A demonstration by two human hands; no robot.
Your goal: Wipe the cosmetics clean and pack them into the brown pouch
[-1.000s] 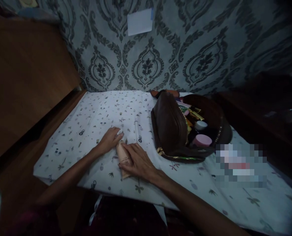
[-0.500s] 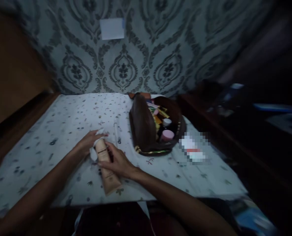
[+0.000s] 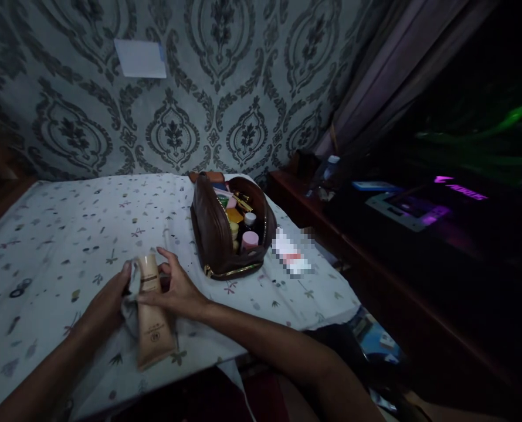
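Observation:
A beige squeeze tube (image 3: 155, 331) stands tilted near the front of the table, its narrow capped end pointing away from me. My right hand (image 3: 182, 293) grips it from the right, thumb across the front, with the index finger raised beside the cap. On the tube's left side my left hand (image 3: 105, 299) is closed on a crumpled whitish cloth or tissue (image 3: 131, 316) that lies against the tube. Some of the left fingers are hidden behind the tube. To the right sits an open brown toiletry bag (image 3: 210, 228) holding several cosmetics, among them a pink-lidded jar (image 3: 250, 239).
A patterned white cloth covers the table (image 3: 89, 217). A blurred-out white and red item (image 3: 291, 252) lies right of the bag. Beyond it, a dark wooden desk (image 3: 305, 202) carries a lit device. A papered wall rises behind, with a white card (image 3: 141, 58).
My view has turned to the right, so the table and bag sit further left. The tissue has slid down along the tube's left side. My right index finger has lifted near the cap.

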